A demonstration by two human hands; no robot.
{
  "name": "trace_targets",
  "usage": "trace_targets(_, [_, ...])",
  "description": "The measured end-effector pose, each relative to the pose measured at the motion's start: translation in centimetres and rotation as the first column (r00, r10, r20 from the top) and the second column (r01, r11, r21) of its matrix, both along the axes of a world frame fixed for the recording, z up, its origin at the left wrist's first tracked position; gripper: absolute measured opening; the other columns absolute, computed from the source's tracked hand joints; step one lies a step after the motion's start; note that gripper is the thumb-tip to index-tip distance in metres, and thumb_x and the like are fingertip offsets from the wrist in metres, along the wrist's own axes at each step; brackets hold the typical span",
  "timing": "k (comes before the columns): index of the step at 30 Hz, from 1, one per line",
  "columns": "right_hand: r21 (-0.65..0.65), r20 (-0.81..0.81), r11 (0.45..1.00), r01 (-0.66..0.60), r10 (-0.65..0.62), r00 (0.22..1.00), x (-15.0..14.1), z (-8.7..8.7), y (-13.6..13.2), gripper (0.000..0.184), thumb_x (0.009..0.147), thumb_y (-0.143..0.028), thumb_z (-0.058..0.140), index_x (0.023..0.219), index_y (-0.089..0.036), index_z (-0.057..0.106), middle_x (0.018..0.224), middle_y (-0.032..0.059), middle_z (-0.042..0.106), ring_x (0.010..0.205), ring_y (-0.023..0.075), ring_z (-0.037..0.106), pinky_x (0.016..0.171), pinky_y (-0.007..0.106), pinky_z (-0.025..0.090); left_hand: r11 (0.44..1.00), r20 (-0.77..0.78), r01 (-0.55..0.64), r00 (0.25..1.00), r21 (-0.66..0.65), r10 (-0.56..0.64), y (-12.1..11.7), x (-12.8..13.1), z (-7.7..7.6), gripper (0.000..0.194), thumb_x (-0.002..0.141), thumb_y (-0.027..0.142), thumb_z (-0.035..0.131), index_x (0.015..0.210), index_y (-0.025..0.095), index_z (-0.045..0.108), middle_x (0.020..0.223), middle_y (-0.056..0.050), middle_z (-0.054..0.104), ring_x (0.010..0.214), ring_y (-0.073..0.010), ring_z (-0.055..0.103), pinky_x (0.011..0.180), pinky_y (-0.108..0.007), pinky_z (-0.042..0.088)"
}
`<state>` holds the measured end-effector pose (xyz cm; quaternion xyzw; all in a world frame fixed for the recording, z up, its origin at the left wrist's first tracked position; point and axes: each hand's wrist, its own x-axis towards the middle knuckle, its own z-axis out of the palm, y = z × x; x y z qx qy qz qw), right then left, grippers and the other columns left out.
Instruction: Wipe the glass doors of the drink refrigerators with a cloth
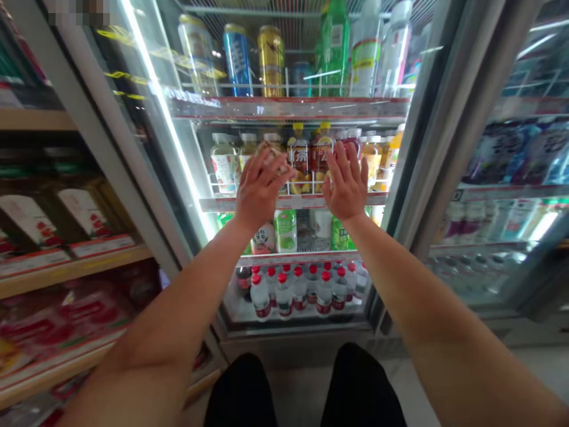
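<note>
Head view: the right hand (347,187) is spread, grasping nothing; whether the left hand (259,191) grips the patterned thing (272,150) by its fingers, I cannot tell. Tea bottles (301,155) stand along the shelf's (306,201) front edge.

You have open air between your left grip (259,187) and your right grip (347,185), and back toward you between the forearms. Ahead, reflections suggest a glass door (322,75) bars the way; whether your fingers touch it can't be told. Beyond it, yellow-capped tea bottles (300,157) fill the depth between your grips. Outward from your right grip stands a metal upright (462,118); below both grips, your knees (242,388) narrow the room.
</note>
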<state>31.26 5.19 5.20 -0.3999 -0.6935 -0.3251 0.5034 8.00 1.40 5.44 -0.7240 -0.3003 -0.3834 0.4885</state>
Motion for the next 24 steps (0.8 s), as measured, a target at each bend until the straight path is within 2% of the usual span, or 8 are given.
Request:
trace_targets(2, [0.008,-0.005,1.0,0.001,-0.001,1.0,0.0,0.0,-0.1,0.057,0.101,-0.029,0.031,0.158,-0.023,0.036,0.165,0.0044,0.035,0.157,0.0287,0.018,0.127,0.06,0.017,0.998,0.037,0.04,0.998,0.049,-0.042,0.0,0.4,-0.6,0.04,0.1,0.013,0.049,0.137,0.025,0.059,0.156,-0.004,0.047,0.156,-0.025,0.015,0.126,-0.055,0.027])
trace_targets(5, [0.026,-0.009,1.0,-0.005,0.005,1.0,0.0,0.0,-0.1,0.057,0.1,-0.028,0.032,0.157,-0.023,0.037,0.164,0.0046,0.036,0.157,0.0282,0.019,0.126,0.059,0.017,0.992,-0.376,0.125,0.918,-0.028,-0.126,-0.1,1.0,-2.1,0.035,0.101,0.017,0.052,0.132,0.031,0.061,0.151,0.005,0.053,0.155,-0.016,0.02,0.128,-0.041,0.028])
trace_targets(7, [0.029,-0.007,1.0,0.0,0.0,1.0,-0.1,0.0,-0.1,0.057,0.1,-0.028,0.032,0.157,-0.023,0.037,0.164,0.0049,0.036,0.157,0.0282,0.019,0.126,0.06,0.018,0.992,-0.504,0.117,0.855,-0.037,-0.12,0.0,1.0,-2.0,0.035,0.102,0.017,0.051,0.132,0.032,0.06,0.148,0.008,0.056,0.153,-0.0128,0.025,0.128,-0.037,0.028])
trace_targets(12, [0.056,-0.002,0.998,0.034,-0.034,0.999,-0.1,-0.1,0.0,0.055,0.101,-0.028,0.032,0.155,-0.022,0.04,0.164,0.0047,0.037,0.156,0.0272,0.021,0.126,0.057,0.02,0.997,-0.01,0.007,1.0,0.079,-0.007,0.7,0.7,-0.2,0.043,0.101,0.013,0.048,0.141,0.026,0.055,0.156,-0.003,0.047,0.156,-0.0258,0.016,0.126,-0.058,0.027])
trace_targets(14, [0.07,-0.004,0.997,0.033,-0.033,0.999,-0.1,-0.1,0.0,0.055,0.101,-0.028,0.033,0.155,-0.023,0.041,0.163,0.0045,0.038,0.156,0.027,0.023,0.126,0.057,0.02,0.996,-0.07,0.053,0.996,0.075,-0.048,0.7,1.0,-0.8,0.044,0.1,0.013,0.05,0.142,0.026,0.054,0.158,-0.004,0.045,0.157,-0.0254,0.014,0.126,-0.057,0.028])
trace_targets(18, [0.069,-0.008,0.997,0.022,-0.022,1.0,-0.1,0.0,0.1,0.056,0.1,-0.027,0.034,0.155,-0.023,0.041,0.163,0.0047,0.039,0.156,0.027,0.023,0.127,0.057,0.02,0.991,-0.432,0.136,0.894,0.009,-0.119,0.5,1.1,-2.5,0.042,0.101,0.016,0.054,0.136,0.039,0.056,0.151,0.01,0.053,0.151,-0.009,0.029,0.127,-0.033,0.03])
trace_targets(22, [0.06,0.003,0.998,0.031,-0.031,1.0,0.0,0.1,0.0,0.056,0.1,-0.028,0.033,0.155,-0.023,0.04,0.163,0.0047,0.039,0.156,0.0275,0.022,0.126,0.058,0.021,0.992,-0.141,0.049,0.99,0.116,-0.033,0.9,0.3,-1.3,0.042,0.102,0.017,0.051,0.14,0.032,0.056,0.151,-0.001,0.053,0.155,-0.0222,0.02,0.127,-0.052,0.028])
trace_targets(24, [0.053,0.009,0.998,0.03,-0.031,0.999,0.0,0.1,0.0,0.056,0.1,-0.028,0.033,0.156,-0.023,0.039,0.163,0.0046,0.038,0.156,0.0279,0.022,0.126,0.059,0.021,0.985,0.015,0.003,1.0,0.172,-0.006,1.1,0.4,-1.1,0.043,0.101,0.015,0.051,0.139,0.031,0.057,0.151,-0.003,0.054,0.155,-0.0251,0.021,0.123,-0.054,0.033])
